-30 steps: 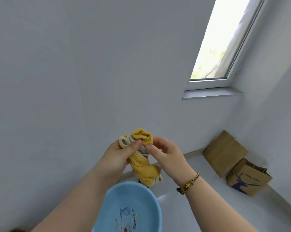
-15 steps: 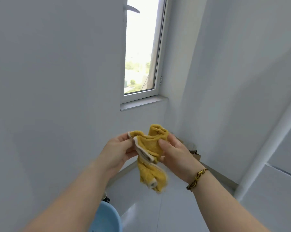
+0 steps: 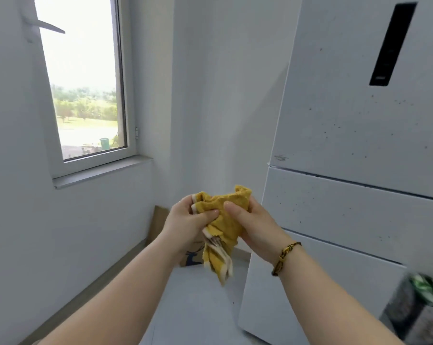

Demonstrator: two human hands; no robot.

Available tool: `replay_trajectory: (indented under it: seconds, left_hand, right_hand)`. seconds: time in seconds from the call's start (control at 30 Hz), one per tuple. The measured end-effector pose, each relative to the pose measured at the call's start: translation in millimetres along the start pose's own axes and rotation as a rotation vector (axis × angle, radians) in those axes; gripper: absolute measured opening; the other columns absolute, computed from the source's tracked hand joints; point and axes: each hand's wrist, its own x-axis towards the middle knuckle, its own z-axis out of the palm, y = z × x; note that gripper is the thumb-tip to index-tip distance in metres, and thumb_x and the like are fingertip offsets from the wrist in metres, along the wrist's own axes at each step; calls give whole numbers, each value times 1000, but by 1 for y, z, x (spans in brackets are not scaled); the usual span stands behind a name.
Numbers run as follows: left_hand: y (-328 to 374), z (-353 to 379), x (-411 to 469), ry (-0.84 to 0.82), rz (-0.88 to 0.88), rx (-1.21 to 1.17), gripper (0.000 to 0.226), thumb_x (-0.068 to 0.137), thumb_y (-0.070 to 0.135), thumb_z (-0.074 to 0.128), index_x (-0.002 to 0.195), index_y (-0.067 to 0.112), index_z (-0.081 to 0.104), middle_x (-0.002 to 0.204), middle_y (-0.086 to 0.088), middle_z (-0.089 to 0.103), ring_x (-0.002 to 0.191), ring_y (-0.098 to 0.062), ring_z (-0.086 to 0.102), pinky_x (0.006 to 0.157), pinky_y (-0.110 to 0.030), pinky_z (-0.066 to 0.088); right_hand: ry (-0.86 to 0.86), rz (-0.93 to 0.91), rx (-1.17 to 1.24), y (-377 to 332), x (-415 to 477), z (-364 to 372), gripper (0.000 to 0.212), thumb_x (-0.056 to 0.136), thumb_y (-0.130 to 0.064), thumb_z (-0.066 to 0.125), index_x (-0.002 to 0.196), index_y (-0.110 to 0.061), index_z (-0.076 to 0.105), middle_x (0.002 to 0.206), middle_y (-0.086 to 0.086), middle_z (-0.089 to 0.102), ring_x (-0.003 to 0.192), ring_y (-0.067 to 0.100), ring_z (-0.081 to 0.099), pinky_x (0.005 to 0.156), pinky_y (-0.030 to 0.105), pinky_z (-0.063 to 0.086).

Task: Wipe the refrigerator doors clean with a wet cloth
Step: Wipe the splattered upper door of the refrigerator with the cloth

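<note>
Head view. Both hands are raised in front of the person, between the window and the refrigerator.

Yellow cloth (image 3: 226, 215): bunched terry fabric, mustard yellow, with a pale cream border band along its edges. The upper part is crumpled between the two hands; a twisted tail hangs below them, its striped edge showing. It touches neither the refrigerator nor the floor.

Left hand (image 3: 188, 222): fingers curled round the left side of the cloth, thumb pressed on top of the fabric.

Right hand (image 3: 256, 224): fingers wrapped behind the right side of the cloth, thumb on the front. A braided bracelet (image 3: 283, 257) sits at this wrist.

Refrigerator (image 3: 354, 150): white, at right, near the hands but apart from them. Upper door speckled with small dark spots; a dark vertical panel (image 3: 392, 46) is set near its top. Two drawer fronts lie below it, also faintly speckled.

Window (image 3: 83, 78) at left, with a grey sill. A brown paper bag (image 3: 191, 255) with a blue deer print stands on the floor behind the hands.
</note>
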Motion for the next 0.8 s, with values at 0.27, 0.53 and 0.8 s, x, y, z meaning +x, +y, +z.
replay_trajectory:
  seconds: [0.27, 0.53, 0.8]
  left_hand:
    - [-8, 84, 48, -32, 17, -52, 9, 76, 7, 68, 78, 13, 61, 77, -6, 65, 78, -25, 62, 78, -39, 51]
    - [-20, 140, 122, 10, 95, 156, 9, 86, 22, 60, 78, 18, 58, 76, -1, 63, 73, -16, 59, 68, -28, 49]
    - [-35, 173, 257, -269, -78, 94, 11, 84, 16, 63, 91, 8, 60, 75, -7, 65, 62, -16, 65, 57, -27, 57]
  right_hand:
    - [135, -57, -227, -17, -22, -121, 20, 77, -14, 72, 92, -20, 60, 92, -3, 66, 83, 11, 64, 69, 17, 53]
    - [381, -99, -172, -22, 27, -193, 10, 89, -13, 56, 91, -22, 52, 93, -3, 59, 84, 10, 58, 71, 23, 51]
    - [654, -355, -559, -52, 134, -258, 20, 85, -9, 59, 77, -27, 57, 79, -10, 60, 74, 2, 54, 59, 6, 43]
